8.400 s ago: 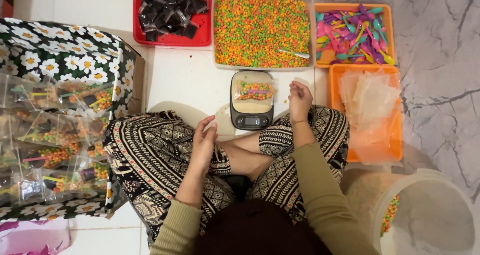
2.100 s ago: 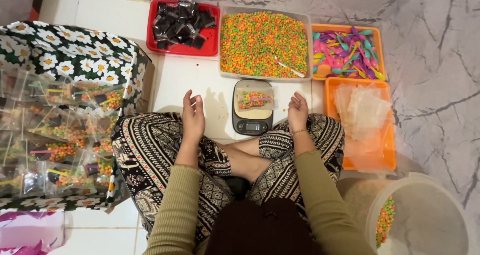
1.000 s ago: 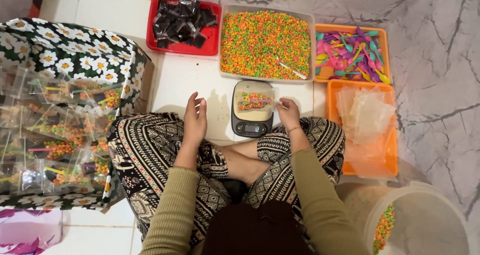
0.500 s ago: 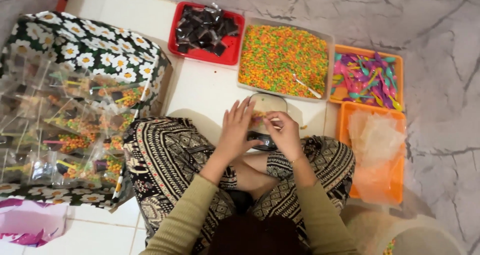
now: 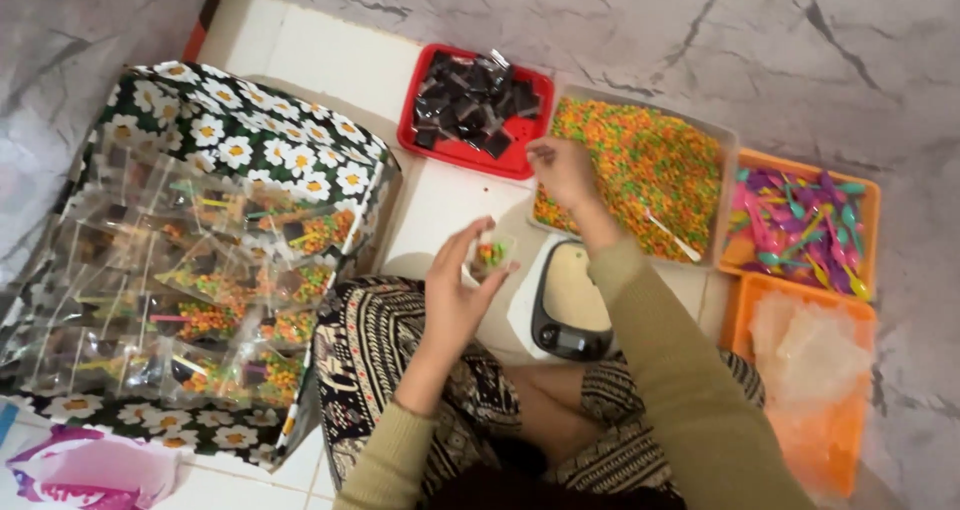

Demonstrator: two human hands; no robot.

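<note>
My left hand (image 5: pixel 458 288) holds up a small clear bag of orange and green bits (image 5: pixel 489 255) above my left knee. My right hand (image 5: pixel 562 171) reaches forward, fingers pinched, between the red tray of dark packets (image 5: pixel 420 142) and the clear tub of orange and green bits (image 5: pixel 728 160); I cannot tell whether it holds anything. A small kitchen scale (image 5: pixel 572 305) with a bare cream platform sits on the floor under my right forearm.
A flower-patterned box (image 5: pixel 240 135) heaped with filled clear bags stands at the left. An orange tray of coloured plastic spoons (image 5: pixel 872 220) and another with clear empty bags (image 5: pixel 760 300) lie at the right. A pink bag (image 5: pixel 90 470) lies at the bottom left.
The small bag has come off the scale and is now in my left hand. My right hand has left the scale and stretched toward the red tray.
</note>
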